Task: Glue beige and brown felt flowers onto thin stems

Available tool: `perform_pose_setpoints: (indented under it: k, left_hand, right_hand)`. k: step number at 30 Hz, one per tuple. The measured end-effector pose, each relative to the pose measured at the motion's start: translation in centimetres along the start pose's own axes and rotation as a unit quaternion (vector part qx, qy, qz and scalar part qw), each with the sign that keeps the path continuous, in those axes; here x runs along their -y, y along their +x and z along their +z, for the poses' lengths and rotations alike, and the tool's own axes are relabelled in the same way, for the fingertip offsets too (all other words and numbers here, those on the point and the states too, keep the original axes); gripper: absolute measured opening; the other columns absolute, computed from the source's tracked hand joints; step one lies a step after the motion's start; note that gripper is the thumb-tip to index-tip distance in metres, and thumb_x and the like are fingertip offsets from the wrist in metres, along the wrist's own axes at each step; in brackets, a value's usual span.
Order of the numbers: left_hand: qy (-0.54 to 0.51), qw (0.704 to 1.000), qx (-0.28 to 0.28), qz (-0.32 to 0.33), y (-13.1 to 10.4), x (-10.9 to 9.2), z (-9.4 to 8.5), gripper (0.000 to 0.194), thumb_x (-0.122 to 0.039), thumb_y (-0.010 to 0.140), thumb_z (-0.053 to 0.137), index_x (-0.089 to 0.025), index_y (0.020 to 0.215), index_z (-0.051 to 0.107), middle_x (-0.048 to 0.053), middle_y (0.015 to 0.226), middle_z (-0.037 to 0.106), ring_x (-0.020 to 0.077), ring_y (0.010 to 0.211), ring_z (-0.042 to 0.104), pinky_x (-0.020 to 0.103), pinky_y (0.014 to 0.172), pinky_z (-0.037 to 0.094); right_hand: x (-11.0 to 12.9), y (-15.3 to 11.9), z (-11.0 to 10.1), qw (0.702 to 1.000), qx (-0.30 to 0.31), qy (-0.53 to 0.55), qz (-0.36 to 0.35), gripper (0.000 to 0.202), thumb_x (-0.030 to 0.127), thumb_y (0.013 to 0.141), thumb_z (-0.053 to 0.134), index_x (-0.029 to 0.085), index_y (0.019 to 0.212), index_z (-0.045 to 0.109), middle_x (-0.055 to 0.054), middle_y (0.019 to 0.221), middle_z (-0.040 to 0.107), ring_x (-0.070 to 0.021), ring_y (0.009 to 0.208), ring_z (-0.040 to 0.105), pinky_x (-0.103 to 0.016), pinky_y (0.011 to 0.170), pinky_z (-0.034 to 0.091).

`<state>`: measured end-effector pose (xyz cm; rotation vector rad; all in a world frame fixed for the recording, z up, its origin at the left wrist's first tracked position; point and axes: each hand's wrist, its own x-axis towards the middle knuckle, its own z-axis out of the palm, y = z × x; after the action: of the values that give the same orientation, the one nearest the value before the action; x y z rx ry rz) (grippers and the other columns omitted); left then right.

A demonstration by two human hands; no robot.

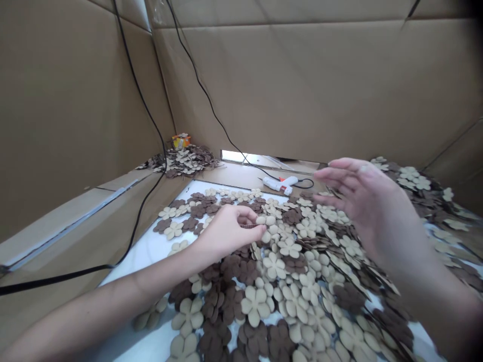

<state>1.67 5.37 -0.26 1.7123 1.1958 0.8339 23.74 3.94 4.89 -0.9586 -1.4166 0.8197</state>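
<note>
A wide spread of flat flower-shaped cutouts [287,281], some beige and some dark brown, covers a white surface [151,246]. My left hand [226,234] rests low on the pile with its fingers pinched on a thin dark brown cutout [249,226], held edge-on. My right hand [362,206] hovers above the right side of the pile, fingers spread and holding nothing. Its fingertips point left toward the left hand.
A white glue gun [281,184] with an orange trigger lies at the back, its black cord running up the cardboard wall [320,85]. Another heap of cutouts [184,161] and a small orange box [180,141] sit in the far left corner. A black cable [124,251] crosses the left ledge.
</note>
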Motion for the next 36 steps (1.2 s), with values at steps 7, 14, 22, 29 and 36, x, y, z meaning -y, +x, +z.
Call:
perform_pose_setpoints:
  k: [7, 14, 22, 29, 36]
  left_hand:
    - [-0.166, 0.980, 0.043, -0.102, -0.1, -0.8, 0.2, 0.023, -0.034, 0.069, 0.072, -0.014, 0.071, 0.061, 0.004, 0.069, 0.070, 0.0143, 0.067, 0.067, 0.027, 0.071, 0.055]
    - [-0.190, 0.974, 0.060, -0.112, -0.2, -1.1, 0.5, 0.025, -0.034, 0.066, 0.075, -0.014, 0.071, 0.060, 0.004, 0.072, 0.070, 0.0145, 0.070, 0.067, 0.028, 0.072, 0.055]
    - [-0.213, 0.969, 0.077, -0.102, -0.4, -0.9, 0.6, 0.021, -0.032, 0.072, 0.072, -0.014, 0.075, 0.062, 0.003, 0.076, 0.071, 0.0124, 0.074, 0.066, 0.025, 0.075, 0.054]
    - [-0.201, 0.969, 0.077, -0.122, -0.2, -1.1, 0.6, 0.023, -0.032, 0.071, 0.073, -0.014, 0.079, 0.062, 0.006, 0.082, 0.072, 0.0142, 0.077, 0.067, 0.025, 0.075, 0.054]
    - [-0.198, 0.969, 0.062, -0.136, 0.0, -1.0, 0.4, 0.029, -0.039, 0.068, 0.073, -0.015, 0.075, 0.059, 0.005, 0.078, 0.070, 0.0184, 0.079, 0.068, 0.031, 0.078, 0.053]
  right_hand:
    - [-3.9, -0.2, 1.5, 0.968, 0.009, -0.249, 0.014, 0.051, 0.052, 0.082, 0.054, 0.025, 0.124, 0.043, -0.013, 0.139, 0.035, -0.0329, 0.135, 0.027, -0.057, 0.104, 0.032]
    - [-2.7, -1.1, 2.3, 0.984, 0.125, -0.127, 0.000, 0.038, 0.040, 0.096, 0.025, 0.032, 0.133, 0.028, -0.010, 0.128, 0.052, -0.0222, 0.119, 0.051, -0.045, 0.089, 0.050]
    - [-4.8, -1.3, 3.2, 0.952, 0.254, -0.090, 0.143, 0.032, 0.045, 0.081, 0.059, 0.017, 0.097, 0.059, -0.007, 0.091, 0.067, -0.0173, 0.076, 0.065, -0.033, 0.069, 0.054]
    - [-3.7, -0.8, 3.0, 0.949, 0.246, -0.037, 0.195, 0.030, 0.044, 0.073, 0.068, 0.016, 0.080, 0.064, -0.005, 0.073, 0.070, -0.0155, 0.068, 0.066, -0.028, 0.065, 0.053]
    - [-4.5, -0.4, 2.4, 0.948, 0.236, 0.007, 0.213, 0.027, 0.041, 0.070, 0.072, 0.016, 0.079, 0.066, -0.003, 0.073, 0.071, -0.0132, 0.066, 0.066, -0.026, 0.066, 0.053]
